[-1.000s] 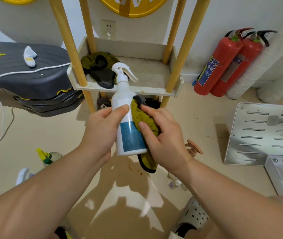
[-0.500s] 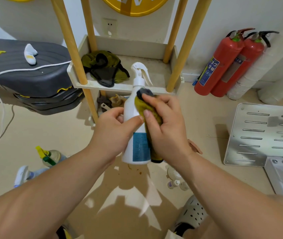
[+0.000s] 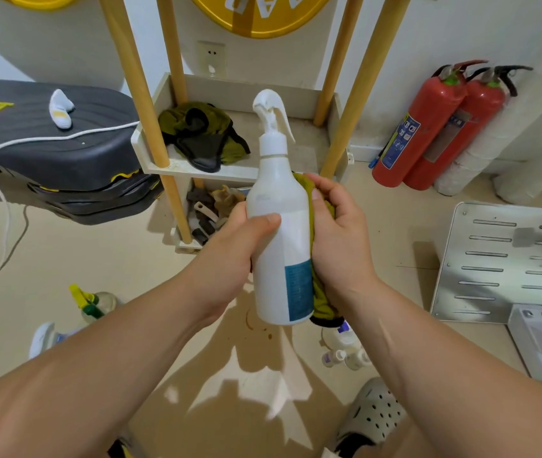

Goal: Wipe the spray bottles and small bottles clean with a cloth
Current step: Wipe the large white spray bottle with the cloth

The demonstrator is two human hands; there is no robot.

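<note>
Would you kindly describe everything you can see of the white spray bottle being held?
The white spray bottle looks like opaque plastic, with a white trigger head on top and a blue label low on its body. It is held nearly upright in the air. The left hand grips its left side, thumb across the front; the right hand presses an olive cloth against its right side.

left hand (image 3: pixel 230 259) gripping upright spray bottle (image 3: pixel 279 233), right hand (image 3: pixel 339 239) seemingly pressing cloth (image 3: pixel 321 299)

Bottle (image 3: pixel 278 233): upright, before shelf (image 3: pixel 230 175).
Cloth (image 3: pixel 322 300): right of bottle, touching.
Extinguishers (image 3: pixel 428 137): right of shelf.
Small bottles (image 3: pixel 342 356): on floor (image 3: pixel 98 259), below bottle.
</note>
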